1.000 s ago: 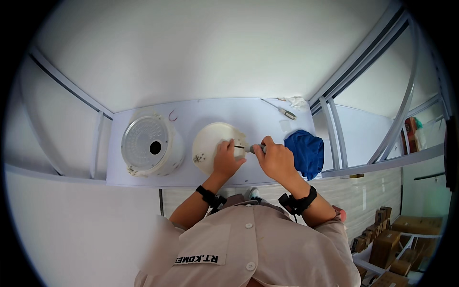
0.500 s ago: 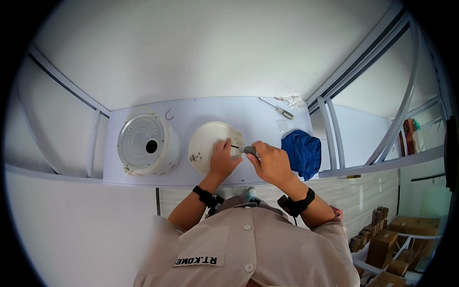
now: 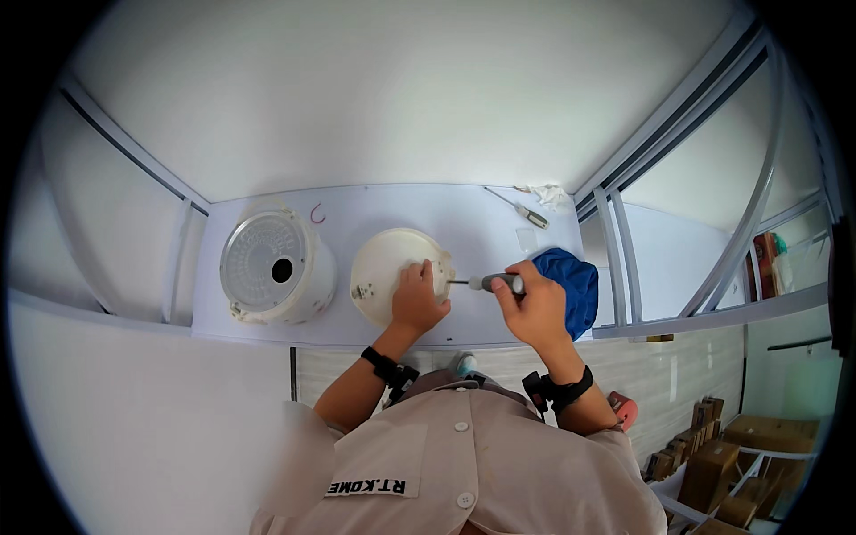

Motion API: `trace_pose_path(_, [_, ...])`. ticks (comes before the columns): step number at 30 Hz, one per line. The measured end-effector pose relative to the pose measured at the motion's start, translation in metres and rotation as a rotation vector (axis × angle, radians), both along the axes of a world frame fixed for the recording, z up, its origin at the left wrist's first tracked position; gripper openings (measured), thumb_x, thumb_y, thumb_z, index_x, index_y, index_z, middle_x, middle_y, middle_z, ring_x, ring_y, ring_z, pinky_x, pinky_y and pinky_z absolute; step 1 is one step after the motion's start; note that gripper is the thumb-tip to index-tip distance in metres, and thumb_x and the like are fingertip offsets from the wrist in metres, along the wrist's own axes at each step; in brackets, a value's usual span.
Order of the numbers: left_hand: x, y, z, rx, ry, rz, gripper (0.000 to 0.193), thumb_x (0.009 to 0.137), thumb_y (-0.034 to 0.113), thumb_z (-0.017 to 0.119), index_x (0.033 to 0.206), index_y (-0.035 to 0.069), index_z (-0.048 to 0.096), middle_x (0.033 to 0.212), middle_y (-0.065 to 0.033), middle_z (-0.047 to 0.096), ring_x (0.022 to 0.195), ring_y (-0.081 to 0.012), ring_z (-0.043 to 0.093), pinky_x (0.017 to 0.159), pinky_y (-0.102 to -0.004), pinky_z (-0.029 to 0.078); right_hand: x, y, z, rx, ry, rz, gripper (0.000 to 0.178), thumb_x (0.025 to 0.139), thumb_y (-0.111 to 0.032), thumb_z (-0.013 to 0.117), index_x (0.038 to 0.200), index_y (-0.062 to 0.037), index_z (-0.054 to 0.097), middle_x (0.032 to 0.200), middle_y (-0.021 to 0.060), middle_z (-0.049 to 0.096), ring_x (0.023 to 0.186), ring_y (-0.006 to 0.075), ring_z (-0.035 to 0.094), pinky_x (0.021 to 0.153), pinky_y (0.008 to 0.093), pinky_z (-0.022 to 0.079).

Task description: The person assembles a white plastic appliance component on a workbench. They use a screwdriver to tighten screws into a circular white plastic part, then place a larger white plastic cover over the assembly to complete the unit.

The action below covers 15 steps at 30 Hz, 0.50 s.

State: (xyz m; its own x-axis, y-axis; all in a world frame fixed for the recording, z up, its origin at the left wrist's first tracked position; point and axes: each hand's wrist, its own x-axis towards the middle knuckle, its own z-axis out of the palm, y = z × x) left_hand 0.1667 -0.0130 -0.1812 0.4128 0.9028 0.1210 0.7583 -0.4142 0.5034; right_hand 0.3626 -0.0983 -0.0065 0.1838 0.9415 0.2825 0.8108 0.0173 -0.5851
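Observation:
A shallow round cream cover [image 3: 379,259] lies in the middle of the table, with a small greenish patch like a circuit board near its left edge. My left hand [image 3: 417,299] rests on its right part, fingers bent, gripping it. My right hand [image 3: 539,308] is closed round the grey handle of a screwdriver [image 3: 490,283]. The screwdriver lies nearly level, its thin shaft pointing left toward the cover's right edge, beside my left fingers. Whether the tip touches the cover is too small to tell. What lies beneath my left fingers is hidden.
On the left stands a round white appliance body [image 3: 323,267] with a grey metal plate and dark hole on top. A second screwdriver [image 3: 532,217], a crumpled white cloth [image 3: 551,196], a blue cloth bundle [image 3: 575,285] and a pinkish curved wire [image 3: 318,215] lie on the table [image 3: 481,236].
My right hand has drawn to the right with the screwdriver, so more of its shaft shows. My left hand and the cover have barely moved.

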Motion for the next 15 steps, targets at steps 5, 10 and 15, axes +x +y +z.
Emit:
trace_pose_path(5, [0.009,-0.009,0.010,-0.034,0.138,0.017,0.100,0.073,0.033,0.090,0.154,-0.002,0.044,0.134,-0.0196,0.058,0.124,-0.0391,0.057,0.097,-0.0453,0.057,0.035,-0.015,-0.018,0.002,0.206,-0.054,0.030,0.098,-0.030,0.077,0.108,-0.0038,0.068,0.071,0.0134,0.072,0.063,0.0275,0.074,0.058,0.0350,0.053])
trace_pose_path(10, [0.016,-0.011,-0.002,-0.025,0.225,0.021,0.089,0.079,0.023,0.082,0.155,0.000,0.043,0.127,-0.0203,0.066,0.115,-0.0388,0.065,0.095,-0.0475,0.057,0.059,-0.034,-0.033,0.005,0.292,-0.065,0.031,0.101,-0.029,0.075,0.113,-0.0025,0.066,0.074,0.0127,0.073,0.062,0.0233,0.071,0.060,0.0318,0.053])
trace_pose_path(15, [0.021,-0.020,0.007,-0.017,0.263,-0.001,0.073,0.082,0.013,0.070,0.151,0.000,0.048,0.117,-0.0173,0.072,0.105,-0.0366,0.069,0.086,-0.0503,0.057,0.087,-0.046,-0.056,0.016,0.331,-0.086,0.036,0.101,-0.031,0.075,0.120,-0.0002,0.068,0.076,0.0134,0.073,0.062,0.0178,0.068,0.061,0.0302,0.053])
